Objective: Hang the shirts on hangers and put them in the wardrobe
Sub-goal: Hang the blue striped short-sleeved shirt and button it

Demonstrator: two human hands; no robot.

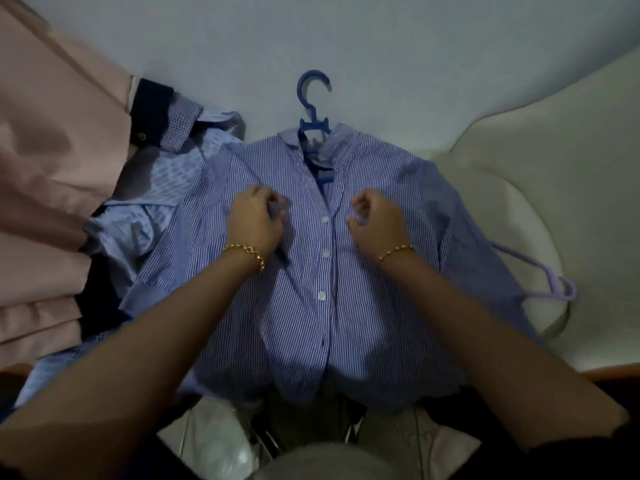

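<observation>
A blue-and-white striped shirt lies face up on the bed, buttoned down its front. A blue plastic hanger sits inside it, its hook sticking out past the collar. My left hand pinches the striped fabric left of the button line. My right hand hovers over the right chest with fingers curled; I cannot tell whether it holds cloth. A lilac hanger lies at the shirt's right sleeve.
A heap of other shirts, light blue checked and dark navy, lies to the left beside a pink bedcover. A cream pillow sits on the right. The pale sheet stretches beyond the hanger hook.
</observation>
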